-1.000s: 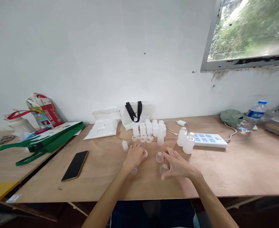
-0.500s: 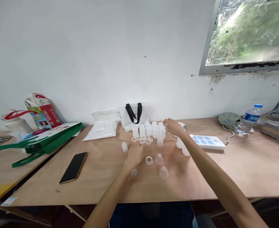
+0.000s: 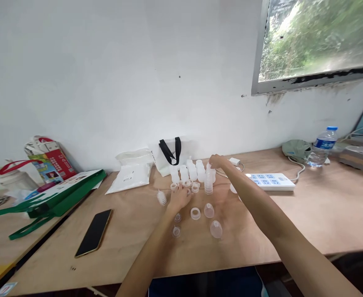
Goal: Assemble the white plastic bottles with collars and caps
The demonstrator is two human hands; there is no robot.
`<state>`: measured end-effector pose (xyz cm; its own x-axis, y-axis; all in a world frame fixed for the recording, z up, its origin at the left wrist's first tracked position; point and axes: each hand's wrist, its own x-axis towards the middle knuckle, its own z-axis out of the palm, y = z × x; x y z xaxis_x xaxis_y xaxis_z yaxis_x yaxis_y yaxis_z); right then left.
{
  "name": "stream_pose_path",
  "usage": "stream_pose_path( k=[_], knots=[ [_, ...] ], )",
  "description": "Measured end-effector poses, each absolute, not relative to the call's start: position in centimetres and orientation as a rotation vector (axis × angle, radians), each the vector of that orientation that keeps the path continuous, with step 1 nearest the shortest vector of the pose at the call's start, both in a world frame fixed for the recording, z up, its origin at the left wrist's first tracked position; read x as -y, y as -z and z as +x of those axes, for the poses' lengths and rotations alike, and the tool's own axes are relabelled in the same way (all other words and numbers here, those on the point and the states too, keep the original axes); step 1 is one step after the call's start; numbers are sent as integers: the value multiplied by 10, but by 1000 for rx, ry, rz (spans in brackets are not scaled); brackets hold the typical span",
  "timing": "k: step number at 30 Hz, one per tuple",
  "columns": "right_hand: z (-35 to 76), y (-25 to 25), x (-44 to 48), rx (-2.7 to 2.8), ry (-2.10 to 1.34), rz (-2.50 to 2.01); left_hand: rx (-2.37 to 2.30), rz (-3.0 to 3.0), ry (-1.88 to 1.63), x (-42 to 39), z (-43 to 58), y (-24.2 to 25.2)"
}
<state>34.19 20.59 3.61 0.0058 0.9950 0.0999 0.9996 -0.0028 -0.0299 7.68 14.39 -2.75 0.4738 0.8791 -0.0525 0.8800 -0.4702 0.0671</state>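
Observation:
My left hand (image 3: 180, 198) reaches over the small translucent screw rings, fingers apart and touching or just above them; one ring (image 3: 195, 187) lies right of it. My right hand (image 3: 217, 161) is at the back of the group, fingers curled around the top of a milky plastic bottle (image 3: 212, 171). Before it stands a clear ribbed bottle (image 3: 208, 186). Several white bottles (image 3: 193, 171) stand left of it. Nearer me lie a loose ring (image 3: 195, 213), two clear domed caps (image 3: 209, 210) and small clear nipple-like pieces (image 3: 176, 231). A clear ribbed piece with a pointed tip (image 3: 161, 197) lies left of my left hand.
A phone (image 3: 94, 233) and a green bag (image 3: 66, 198) are at the left. Behind the bottles are a white packet (image 3: 132, 175) and a black-handled bag (image 3: 164, 159). A power strip (image 3: 270, 181), cap (image 3: 297, 149) and water bottle (image 3: 322, 147) lie or stand right.
My left hand has moved forward onto the rings, uncovering a small clear piece behind it. My right hand has moved left to the bottle tops. The camera view has shifted slightly.

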Motion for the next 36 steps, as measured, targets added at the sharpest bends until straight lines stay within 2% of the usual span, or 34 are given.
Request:
stream_pose_path(
  k=[7,15,21,25,28,36],
  knots=[
    [355,-74,-185,2178,340,-2128,-1382,2574,167,-123,66,25],
    [347,-122,-114,2245,521,-1761,-1197,2578,264,-106,52,15],
    [298,-97,-64,2523,204,-1367,-1183,2665,245,-95,51,16],
    [266,-62,-55,2464,-14,-1391,-1205,2692,275,-92,45,14],
    [250,-45,-55,2453,-51,-1396,-1216,2701,288,-90,39,11],
    [235,-46,-53,2612,-156,-1361,-1216,2685,169,-82,28,7]
  ],
)
